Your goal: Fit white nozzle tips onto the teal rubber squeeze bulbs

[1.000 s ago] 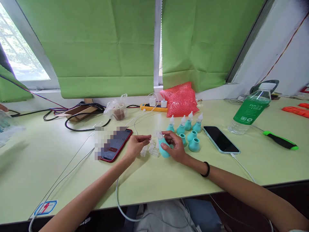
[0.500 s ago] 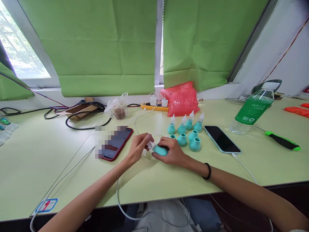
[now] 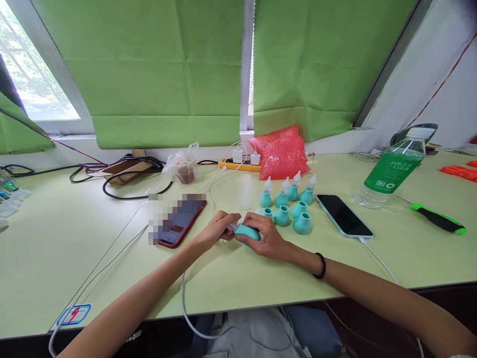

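Between my hands, low over the table, is a turquoise rubber bulb (image 3: 247, 232) lying on its side, its neck pointing left. My right hand (image 3: 269, 235) is wrapped around the bulb. My left hand (image 3: 220, 229) pinches a clear plastic nozzle (image 3: 233, 226) against the bulb's neck; how deep it sits is hidden by my fingers. Just beyond my right hand stand several turquoise bulbs without tips, one of them an open-necked bulb (image 3: 302, 223). Behind these, several bulbs carry translucent nozzles, such as a tipped bulb (image 3: 307, 191).
A red-cased phone (image 3: 182, 221) lies left of my hands, a charging phone (image 3: 345, 215) right. Farther right are a water bottle (image 3: 391, 166) and a screwdriver (image 3: 437, 218). Pink bubble wrap (image 3: 285, 154), a power strip (image 3: 238, 166) and a black cable (image 3: 122, 198) lie toward the window.
My left hand has turned and closed in around the clear nozzle, nearer to my right hand. The bulb stays in my right hand, in nearly the same place.
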Available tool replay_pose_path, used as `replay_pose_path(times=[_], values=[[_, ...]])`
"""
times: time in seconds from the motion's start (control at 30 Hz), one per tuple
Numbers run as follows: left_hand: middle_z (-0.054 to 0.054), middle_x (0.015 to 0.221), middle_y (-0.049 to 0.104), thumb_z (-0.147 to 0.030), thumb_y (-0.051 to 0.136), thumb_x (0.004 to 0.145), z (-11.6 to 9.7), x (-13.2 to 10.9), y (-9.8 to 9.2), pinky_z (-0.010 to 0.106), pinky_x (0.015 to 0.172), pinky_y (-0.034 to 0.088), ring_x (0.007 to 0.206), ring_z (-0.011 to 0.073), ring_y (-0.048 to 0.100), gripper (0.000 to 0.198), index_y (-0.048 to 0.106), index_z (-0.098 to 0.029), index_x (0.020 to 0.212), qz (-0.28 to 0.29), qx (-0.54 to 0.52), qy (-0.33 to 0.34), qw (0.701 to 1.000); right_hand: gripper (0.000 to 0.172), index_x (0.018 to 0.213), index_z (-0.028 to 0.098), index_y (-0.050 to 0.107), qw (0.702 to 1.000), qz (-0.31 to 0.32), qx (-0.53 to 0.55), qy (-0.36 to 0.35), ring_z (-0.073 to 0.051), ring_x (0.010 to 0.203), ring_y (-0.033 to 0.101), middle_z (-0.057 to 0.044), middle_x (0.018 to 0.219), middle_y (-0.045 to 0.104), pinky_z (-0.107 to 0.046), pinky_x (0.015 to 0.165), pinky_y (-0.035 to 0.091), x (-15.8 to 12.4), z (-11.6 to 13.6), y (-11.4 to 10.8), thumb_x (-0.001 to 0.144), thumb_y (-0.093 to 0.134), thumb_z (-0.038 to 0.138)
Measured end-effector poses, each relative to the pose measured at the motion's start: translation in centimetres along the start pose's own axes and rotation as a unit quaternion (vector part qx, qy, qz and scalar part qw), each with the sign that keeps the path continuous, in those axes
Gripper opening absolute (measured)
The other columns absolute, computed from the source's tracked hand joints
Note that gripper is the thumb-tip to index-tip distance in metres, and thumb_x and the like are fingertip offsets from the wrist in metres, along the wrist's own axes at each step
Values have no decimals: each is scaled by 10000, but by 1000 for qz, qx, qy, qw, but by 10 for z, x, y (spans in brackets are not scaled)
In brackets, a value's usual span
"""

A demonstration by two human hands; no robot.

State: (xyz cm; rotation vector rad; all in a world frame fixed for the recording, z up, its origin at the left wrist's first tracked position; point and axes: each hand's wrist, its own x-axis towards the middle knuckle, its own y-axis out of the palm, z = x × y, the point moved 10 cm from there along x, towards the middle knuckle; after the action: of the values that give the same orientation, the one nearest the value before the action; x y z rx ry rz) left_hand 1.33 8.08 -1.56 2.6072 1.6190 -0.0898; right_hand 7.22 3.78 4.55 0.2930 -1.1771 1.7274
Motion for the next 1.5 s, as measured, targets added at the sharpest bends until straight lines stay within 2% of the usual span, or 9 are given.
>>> replay_pose_path(times=[0.27, 0.4, 0.5, 0.57, 0.73, 0.93, 1.17, 1.33, 1.5], values=[[-63, 321, 216, -351, 431, 699, -1, 2, 2, 194, 336, 162, 295, 33, 195, 416, 247, -177, 369, 40, -70, -26, 996, 90, 768, 166, 541, 999, -9, 1, -49, -127, 640, 481, -36, 704, 509, -250, 573, 401, -2, 11, -3, 720, 536, 243], [-42, 373, 294, -399, 394, 742, -34, -2, -26, 210, 388, 225, 350, 59, 273, 406, 312, -170, 417, -82, 59, 97, 990, 69, 761, 172, 532, 997, -63, 0, -38, -130, 655, 490, -35, 705, 514, -255, 590, 415, -2, 9, -18, 720, 531, 227], [-3, 510, 420, -443, 439, 733, -58, -16, -27, 235, 500, 318, 503, 111, 411, 358, 436, -155, 521, -178, 332, 196, 905, 77, 771, 177, 530, 994, -113, -11, -4, -128, 652, 497, -26, 702, 524, -257, 598, 420, -1, -1, -31, 726, 521, 240], [30, 667, 495, -428, 445, 742, -57, -18, -11, 272, 615, 365, 665, 160, 470, 290, 501, -156, 660, -173, 473, 223, 834, 103, 801, 180, 527, 990, -138, -24, 13, -123, 649, 503, -19, 715, 537, -254, 599, 423, 2, -7, -40, 725, 521, 249], [79, 964, 477, -328, 316, 826, -29, -14, 12, 355, 784, 381, 875, 195, 471, 251, 458, -171, 962, -112, 565, 208, 790, 148, 847, 176, 516, 984, -165, -49, 42, -123, 680, 531, -27, 785, 565, -253, 634, 448, 18, -15, -63, 721, 517, 253], [88, 1082, 433, -318, 248, 852, -31, -17, 18, 358, 854, 367, 991, 194, 437, 301, 418, -195, 1069, -104, 571, 223, 783, 170, 855, 160, 502, 980, -12, -175, 98, -139, 679, 550, -34, 783, 589, -256, 629, 439, 68, -45, -51, 718, 497, 259], [137, 1191, 380, -468, 268, 817, -27, -15, 8, 466, 864, 327, 1096, 276, 365, 465, 352, -186, 1178, -138, 620, 185, 750, 316, 1029, 97, 396, 900, 203, -334, 191, -200, 734, 552, -128, 866, 580, -260, 559, 399, 80, -113, -9, 719, 411, 154], [121, 1211, 374, -424, 235, 842, -24, -15, 16, 397, 915, 314, 1126, 224, 353, 433, 337, -182, 1187, -97, 572, 209, 787, 275, 953, 92, 454, 886, 241, -350, 184, -231, 731, 554, -156, 850, 572, -283, 553, 394, 74, -123, 2, 682, 427, 130], [86, 1178, 409, -388, 211, 858, -32, -17, 19, 329, 926, 320, 1099, 175, 389, 390, 370, -195, 1158, -58, 502, 222, 834, 201, 896, 125, 484, 894, 241, -348, 147, -210, 855, 524, -119, 928, 552, -283, 695, 397, 78, -96, -10, 708, 426, 168]])
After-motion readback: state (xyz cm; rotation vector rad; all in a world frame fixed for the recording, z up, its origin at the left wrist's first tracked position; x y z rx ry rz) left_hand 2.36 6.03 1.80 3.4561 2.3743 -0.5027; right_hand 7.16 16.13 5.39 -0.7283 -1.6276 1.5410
